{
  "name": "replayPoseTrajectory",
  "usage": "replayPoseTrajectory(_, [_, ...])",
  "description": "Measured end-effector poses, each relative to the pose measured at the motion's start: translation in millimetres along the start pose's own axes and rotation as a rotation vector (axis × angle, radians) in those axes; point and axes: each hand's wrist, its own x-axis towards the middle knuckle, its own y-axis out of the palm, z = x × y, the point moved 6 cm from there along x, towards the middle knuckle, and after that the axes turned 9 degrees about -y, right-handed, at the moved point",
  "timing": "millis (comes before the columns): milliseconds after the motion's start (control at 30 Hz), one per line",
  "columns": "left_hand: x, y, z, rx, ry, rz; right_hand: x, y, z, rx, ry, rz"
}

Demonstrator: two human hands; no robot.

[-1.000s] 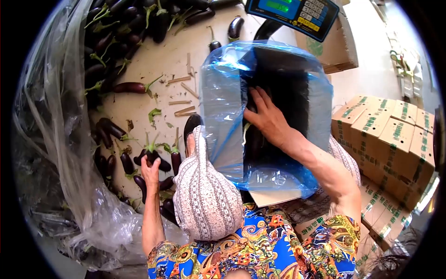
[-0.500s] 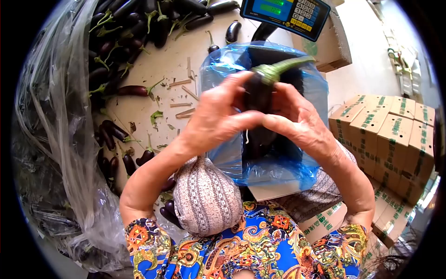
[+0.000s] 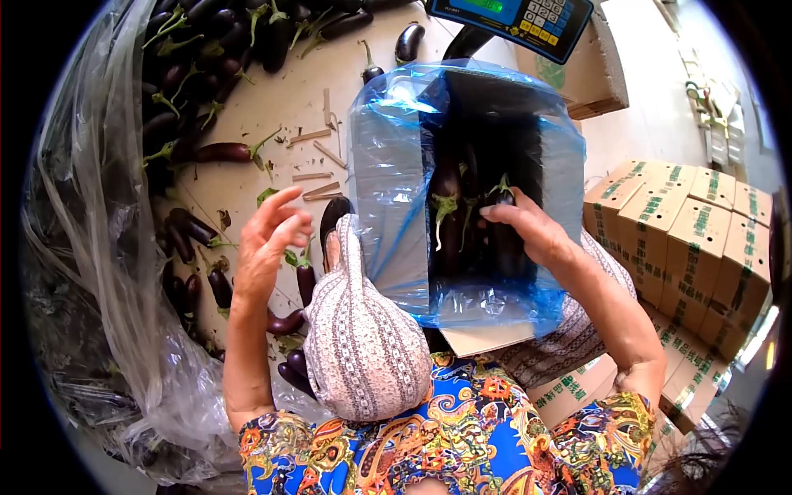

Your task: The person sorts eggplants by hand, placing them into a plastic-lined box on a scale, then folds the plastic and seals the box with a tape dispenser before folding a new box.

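Observation:
A cardboard box lined with blue plastic film (image 3: pixel 388 190) stands in front of me, with several dark purple eggplants inside. My right hand (image 3: pixel 536 227) reaches in over the right side. Its thumb and fingers close round the upper part of an eggplant (image 3: pixel 505 247) that lies stem-up there; some fingers are hidden. Beside that one, another eggplant (image 3: pixel 446 177) with a green cap rests in the box. My left hand (image 3: pixel 274 239) hangs over the floor left of my knee, fingers loosely bent and apart, holding nothing. Below it lies an eggplant with a green stem (image 3: pixel 305 280).
A heap of eggplants (image 3: pixel 214 49) covers the back left, beside crumpled clear plastic sheeting (image 3: pixel 124 206). Small cardboard strips (image 3: pixel 311 176) litter the floor. A digital scale display (image 3: pixel 528 21) stands behind the box. Stacked printed cartons (image 3: pixel 676 239) are at the right.
Both hands held an eggplant above the box. My right hand has lowered it into the box's right side, while my left hand has let go and swung left over the floor.

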Motion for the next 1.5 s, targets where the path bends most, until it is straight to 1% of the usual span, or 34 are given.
replayPoseTrajectory(33, [-4.1,-11.7,21.6,-0.009,-0.05,-0.045,2.3,-13.0,-8.0,-0.33,-0.232,0.125])
replayPoseTrajectory(67, [-9.6,-23.1,43.8,-0.017,-0.1,-0.092,0.9,-26.2,-16.0,-0.656,-0.489,0.168])
replayPoseTrajectory(133, [-21.0,-45.5,95.9,-0.086,-0.201,-0.171,6.8,-23.4,-20.1,-0.134,-0.017,0.001])
replayPoseTrajectory(167, [-28.2,-54.0,121.3,-0.159,-0.261,-0.216,3.3,-15.4,-12.2,-0.067,0.123,-0.06])
replayPoseTrajectory(200, [-35.3,-60.6,145.5,-0.233,-0.319,-0.259,2.1,-11.2,-11.3,0.02,0.158,-0.025])
replayPoseTrajectory(267, [-47.5,-70.1,190.8,-0.281,-0.411,-0.285,1.0,-1.0,-11.8,0.196,0.23,0.049])
replayPoseTrajectory(367, [-65.2,-73.5,235.0,-0.339,-0.483,-0.309,3.1,-3.1,-22.7,-0.006,0.246,0.154])
replayPoseTrajectory(433, [-73.7,-74.7,250.9,-0.337,-0.503,-0.33,0.8,-21.2,-30.1,-0.381,0.243,0.037])
replayPoseTrajectory(500, [-80.9,-81.1,261.0,-0.307,-0.464,-0.371,5.9,-27.2,-33.3,-0.541,0.218,0.013])
replayPoseTrajectory(533, [-88.0,-87.8,263.9,-0.297,-0.441,-0.409,10.1,-25.5,-39.3,-0.509,0.212,0.046])
replayPoseTrajectory(600, [-107.8,-109.6,274.4,-0.181,-0.486,-0.524,15.7,-16.9,-38.6,-1.049,-0.19,0.104])
replayPoseTrajectory(633, [-118.9,-119.4,278.7,-0.165,-0.452,-0.626,5.7,6.9,-29.8,-1.425,-0.422,0.085])
replayPoseTrajectory(667, [-130.6,-134.4,301.3,-0.111,-0.474,-0.721,-6.1,29.9,-20.5,-1.787,-0.682,0.024])
replayPoseTrajectory(700, [-137.0,-141.3,319.6,0.064,-0.413,-0.739,-0.8,25.1,-28.9,-1.832,-0.557,0.072])
replayPoseTrajectory(733, [-142.0,-142.5,315.5,0.239,-0.353,-0.745,5.1,29.8,-24.8,-1.878,-0.423,0.115])
replayPoseTrajectory(767, [-147.4,-136.5,313.5,0.44,-0.317,-0.703,6.3,26.2,-19.0,-1.715,-0.171,0.152])
replayPoseTrajectory(800, [-144.6,-120.3,298.7,0.639,-0.277,-0.65,9.3,18.1,-22.9,-1.726,-0.345,0.149])
replayPoseTrajectory(833, [-145.4,-103.1,298.3,0.714,-0.198,-0.593,14.5,9.7,-33.0,-1.732,-0.378,0.168])
replayPoseTrajectory(867, [-144.5,-86.8,299.4,0.871,-0.066,-0.567,18.5,6.2,-37.9,-1.74,-0.409,0.182])
replayPoseTrajectory(933, [-140.5,-62.7,298.3,1.092,-0.142,-0.482,22.3,9.2,-36.2,-1.752,-0.317,0.212])
replayPoseTrajectory(967, [-137.5,-61.5,322.5,1.136,-0.118,-0.45,23.5,11.0,-35.5,-1.756,-0.271,0.226])
replayPoseTrajectory(1067, [-133.0,-63.7,319.1,1.131,-0.135,-0.459,14.7,10.0,-28.2,-1.683,-0.323,0.201])
replayPoseTrajectory(1167, [-132.2,-73.2,306.8,1.067,-0.123,-0.566,2.5,14.6,-20.1,-1.634,-0.454,0.174])
replayPoseTrajectory(1233, [-131.2,-79.1,297.6,1.007,-0.168,-0.622,-3.0,26.7,-15.1,-1.63,-0.444,0.176])
replayPoseTrajectory(1267, [-128.1,-80.6,294.5,0.934,-0.198,-0.645,-5.1,32.8,-13.9,-1.629,-0.441,0.175])
replayPoseTrajectory(1300, [-119.2,-85.9,299.6,0.728,-0.225,-0.63,-5.2,34.6,-16.9,-1.654,-0.401,0.173])
replayPoseTrajectory(1333, [-108.5,-91.6,302.6,0.522,-0.249,-0.607,-6.6,36.7,-16.5,-1.654,-0.448,0.181])
replayPoseTrajectory(1400, [-96.0,-108.1,276.9,0.61,-0.002,-0.824,-8.0,41.5,-15.4,-1.649,-0.54,0.19])
replayPoseTrajectory(1433, [-90.1,-115.9,248.0,0.693,0.055,-0.901,-8.9,42.8,-14.0,-1.643,-0.558,0.172])
replayPoseTrajectory(1467, [-83.1,-123.2,225.2,0.878,0.069,-0.963,-9.1,43.6,-13.8,-1.618,-0.541,0.184])
replayPoseTrajectory(1500, [-68.8,-132.7,229.6,1.013,-0.006,-0.948,-9.4,43.9,-13.0,-1.596,-0.517,0.185])
